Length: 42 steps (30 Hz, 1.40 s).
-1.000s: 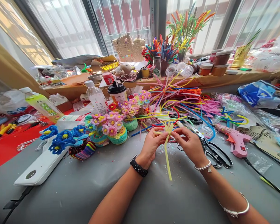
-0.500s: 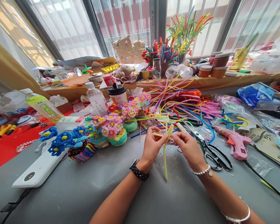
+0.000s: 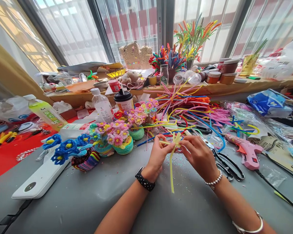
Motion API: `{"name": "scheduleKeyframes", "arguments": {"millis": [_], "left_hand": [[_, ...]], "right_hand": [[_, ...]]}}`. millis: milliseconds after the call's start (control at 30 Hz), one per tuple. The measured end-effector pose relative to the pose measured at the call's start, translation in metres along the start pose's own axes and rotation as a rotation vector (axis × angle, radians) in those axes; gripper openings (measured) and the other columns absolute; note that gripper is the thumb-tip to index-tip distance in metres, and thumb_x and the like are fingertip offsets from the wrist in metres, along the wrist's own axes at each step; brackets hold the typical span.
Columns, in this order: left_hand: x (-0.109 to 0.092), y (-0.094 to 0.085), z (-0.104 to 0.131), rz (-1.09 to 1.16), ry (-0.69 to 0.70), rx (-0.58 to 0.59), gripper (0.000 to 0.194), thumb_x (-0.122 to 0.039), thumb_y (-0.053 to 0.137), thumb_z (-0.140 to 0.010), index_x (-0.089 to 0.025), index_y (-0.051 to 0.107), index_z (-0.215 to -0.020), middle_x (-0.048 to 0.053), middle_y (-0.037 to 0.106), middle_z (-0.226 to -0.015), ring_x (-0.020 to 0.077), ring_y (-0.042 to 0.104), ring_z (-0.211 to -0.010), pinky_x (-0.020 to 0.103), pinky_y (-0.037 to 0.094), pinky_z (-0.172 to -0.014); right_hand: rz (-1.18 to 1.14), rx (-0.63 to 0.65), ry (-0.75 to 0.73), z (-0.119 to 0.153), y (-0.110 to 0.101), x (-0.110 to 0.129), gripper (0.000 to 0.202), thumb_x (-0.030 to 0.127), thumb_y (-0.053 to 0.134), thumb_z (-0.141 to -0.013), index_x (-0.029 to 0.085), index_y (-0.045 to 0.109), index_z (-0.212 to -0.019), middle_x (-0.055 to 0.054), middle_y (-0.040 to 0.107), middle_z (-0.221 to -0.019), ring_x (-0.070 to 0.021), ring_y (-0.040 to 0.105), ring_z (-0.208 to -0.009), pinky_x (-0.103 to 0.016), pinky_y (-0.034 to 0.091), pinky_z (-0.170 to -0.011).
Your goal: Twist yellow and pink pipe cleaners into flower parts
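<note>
A pale yellow pipe-cleaner piece (image 3: pixel 171 169) with several short loops at its top is held up over the grey table. My left hand (image 3: pixel 158 152) pinches it just below the loops, and one long end hangs down from there. On the other side, my right hand (image 3: pixel 199 154) has its fingertips closed on the loops at their right edge. Scissors (image 3: pixel 228 164) lie partly behind my right hand. Bits of glitter are scattered on the table beneath the piece.
Pink and blue fuzzy flowers (image 3: pixel 68 148) in striped pots stand at the left, near a white device (image 3: pixel 36 182). Loose coloured pipe cleaners (image 3: pixel 200 104) are piled behind my hands. A pink glue gun (image 3: pixel 249 151) with a black cord lies at the right.
My right hand has turned over the loops, its back now more to the camera. The loops look more spread, and the hanging end reaches slightly lower.
</note>
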<state>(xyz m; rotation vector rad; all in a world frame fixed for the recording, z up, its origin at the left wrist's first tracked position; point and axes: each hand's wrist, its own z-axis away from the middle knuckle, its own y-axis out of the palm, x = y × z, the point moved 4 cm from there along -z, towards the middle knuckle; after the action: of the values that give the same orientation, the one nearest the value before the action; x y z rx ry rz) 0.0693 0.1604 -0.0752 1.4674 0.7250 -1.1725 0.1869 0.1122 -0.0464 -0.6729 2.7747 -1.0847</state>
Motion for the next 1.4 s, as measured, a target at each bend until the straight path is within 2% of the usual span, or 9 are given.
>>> {"name": "scheduleKeyframes", "arguments": {"millis": [167,333,500,667,733,833,967,1133,1400], "left_hand": [[-0.002,0.001,0.001,-0.088,0.084,0.013,0.036,-0.022,0.062,-0.066,-0.021,0.03,-0.082,-0.007,0.054,-0.059,0.0095,0.058,-0.057,0.024,0.046,-0.063],[-0.007,0.003,0.006,-0.218,0.228,-0.014,0.034,-0.023,0.06,-0.067,-0.022,0.03,-0.083,-0.009,0.049,-0.06,0.008,0.056,-0.056,0.021,0.045,-0.06],[-0.015,0.008,0.011,-0.411,0.365,-0.024,0.03,-0.021,0.057,-0.069,-0.022,0.03,-0.082,-0.006,0.05,-0.066,0.0092,0.057,-0.061,0.023,0.045,-0.061],[-0.018,0.011,0.015,-0.554,0.51,0.003,0.027,-0.019,0.056,-0.07,-0.022,0.031,-0.079,-0.004,0.048,-0.069,0.0093,0.053,-0.066,0.025,0.044,-0.066],[-0.018,0.011,0.015,-0.545,0.517,0.018,0.027,-0.019,0.056,-0.07,-0.022,0.031,-0.079,-0.004,0.047,-0.07,0.0092,0.053,-0.067,0.025,0.044,-0.067],[-0.017,0.009,0.013,-0.422,0.443,0.012,0.029,-0.021,0.057,-0.07,-0.022,0.03,-0.081,-0.005,0.048,-0.07,0.0091,0.055,-0.067,0.025,0.045,-0.068],[-0.013,0.005,0.006,-0.235,0.275,-0.001,0.034,-0.024,0.06,-0.068,-0.022,0.029,-0.082,-0.007,0.049,-0.068,0.0089,0.057,-0.062,0.024,0.046,-0.064],[-0.008,0.001,0.002,-0.104,0.165,-0.037,0.037,-0.024,0.063,-0.065,-0.021,0.029,-0.081,-0.008,0.049,-0.064,0.0091,0.057,-0.058,0.028,0.048,-0.064],[-0.005,0.001,0.002,-0.138,0.085,-0.064,0.037,-0.023,0.064,-0.064,-0.02,0.031,-0.08,-0.008,0.048,-0.062,0.0067,0.055,-0.055,0.021,0.045,-0.059]], "right_hand": [[0.021,0.013,0.015,0.0,0.001,0.003,0.009,0.016,0.048,-0.077,0.019,0.056,-0.077,-0.006,0.052,-0.081,-0.0171,0.047,-0.073,-0.031,0.042,-0.069],[-0.209,0.076,0.306,0.002,0.007,0.0,0.006,0.021,0.049,-0.075,0.018,0.054,-0.072,-0.005,0.042,-0.082,-0.017,0.045,-0.075,-0.031,0.041,-0.065],[-0.647,0.168,0.672,0.005,0.016,-0.009,0.013,0.03,0.053,-0.071,0.019,0.051,-0.064,-0.002,0.04,-0.076,-0.0144,0.041,-0.068,-0.028,0.036,-0.059],[-1.277,0.318,1.14,0.013,0.026,-0.011,0.017,0.028,0.057,-0.063,0.018,0.045,-0.058,0.004,0.036,-0.06,-0.0079,0.029,-0.052,-0.022,0.026,-0.048],[-1.464,0.399,1.229,0.016,0.028,-0.008,0.015,0.029,0.057,-0.062,0.018,0.048,-0.059,0.005,0.034,-0.059,-0.0069,0.026,-0.049,-0.021,0.025,-0.046],[-1.361,0.418,1.112,0.014,0.025,-0.011,0.015,0.033,0.055,-0.066,0.018,0.054,-0.069,0.002,0.04,-0.066,-0.0075,0.031,-0.052,-0.022,0.028,-0.046],[-0.727,0.183,0.616,0.002,0.009,-0.016,0.015,0.028,0.056,-0.068,0.018,0.057,-0.079,-0.003,0.044,-0.083,-0.01,0.039,-0.058,-0.025,0.036,-0.05],[-0.259,-0.009,0.15,-0.001,-0.003,-0.004,0.019,0.017,0.052,-0.073,0.018,0.055,-0.091,-0.007,0.047,-0.093,-0.0157,0.049,-0.076,-0.031,0.044,-0.068],[0.07,-0.055,-0.095,-0.001,-0.002,0.001,0.009,0.017,0.052,-0.077,0.019,0.057,-0.083,-0.003,0.051,-0.07,-0.0143,0.047,-0.066,-0.027,0.042,-0.065]]}}
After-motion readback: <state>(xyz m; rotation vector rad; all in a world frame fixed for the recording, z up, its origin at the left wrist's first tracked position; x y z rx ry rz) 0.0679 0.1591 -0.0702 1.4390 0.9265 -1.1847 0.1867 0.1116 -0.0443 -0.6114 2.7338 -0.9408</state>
